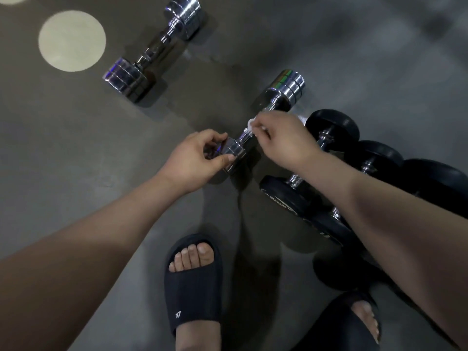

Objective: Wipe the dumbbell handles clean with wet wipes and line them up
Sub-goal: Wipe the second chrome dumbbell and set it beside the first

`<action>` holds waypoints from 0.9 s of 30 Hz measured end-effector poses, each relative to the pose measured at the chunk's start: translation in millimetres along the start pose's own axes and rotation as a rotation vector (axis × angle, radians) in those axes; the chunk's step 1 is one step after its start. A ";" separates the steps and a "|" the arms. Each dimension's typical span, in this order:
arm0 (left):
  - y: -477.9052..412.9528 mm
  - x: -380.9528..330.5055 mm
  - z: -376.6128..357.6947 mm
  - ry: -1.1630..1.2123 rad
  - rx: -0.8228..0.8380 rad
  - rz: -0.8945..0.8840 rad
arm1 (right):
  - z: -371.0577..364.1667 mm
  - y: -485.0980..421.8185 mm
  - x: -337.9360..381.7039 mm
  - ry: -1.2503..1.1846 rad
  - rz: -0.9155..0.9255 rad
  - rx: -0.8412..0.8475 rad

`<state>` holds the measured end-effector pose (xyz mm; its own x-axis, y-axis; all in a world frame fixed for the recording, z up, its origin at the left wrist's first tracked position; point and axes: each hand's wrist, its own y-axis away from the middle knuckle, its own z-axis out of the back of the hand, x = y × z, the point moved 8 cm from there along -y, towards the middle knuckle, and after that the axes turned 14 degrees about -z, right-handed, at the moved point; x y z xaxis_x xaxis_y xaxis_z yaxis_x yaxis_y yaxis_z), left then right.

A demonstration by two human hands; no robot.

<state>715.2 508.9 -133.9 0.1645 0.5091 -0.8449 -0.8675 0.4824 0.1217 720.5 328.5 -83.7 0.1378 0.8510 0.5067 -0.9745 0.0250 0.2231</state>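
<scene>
Left hand (196,154): grips the near end weight of the chrome dumbbell (285,91), fingers curled round it.
Right hand (285,138): closed over the handle of that dumbbell, pinching a white wet wipe (250,124) against it.
Second chrome dumbbell (154,50): lies on the grey floor (76,148), far left, well apart.
Black dumbbells (334,127): clustered at right, just beside the held one, partly under the right forearm.
Feet: in dark slides (192,287), near edge.
Pale round spot (72,40): on the floor, far left.
</scene>
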 end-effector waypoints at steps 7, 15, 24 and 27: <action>-0.9 3.5 -1.8 0.019 -0.005 0.016 | -9.5 -4.2 8.8 0.068 -0.040 -0.071; 0.4 2.5 -2.8 0.027 0.002 0.016 | 14.1 -20.9 -16.3 0.092 -0.185 -0.185; 0.9 2.5 -1.9 0.037 0.002 0.028 | 8.4 -19.3 -10.4 0.128 -0.075 -0.083; 1.0 1.3 -0.9 0.040 0.005 0.044 | -13.1 0.5 15.9 0.150 0.091 0.014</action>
<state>714.2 509.4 -135.4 0.1073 0.5007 -0.8590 -0.8710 0.4639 0.1616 719.9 348.9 -86.5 0.0198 0.9180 0.3960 -0.9790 -0.0626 0.1939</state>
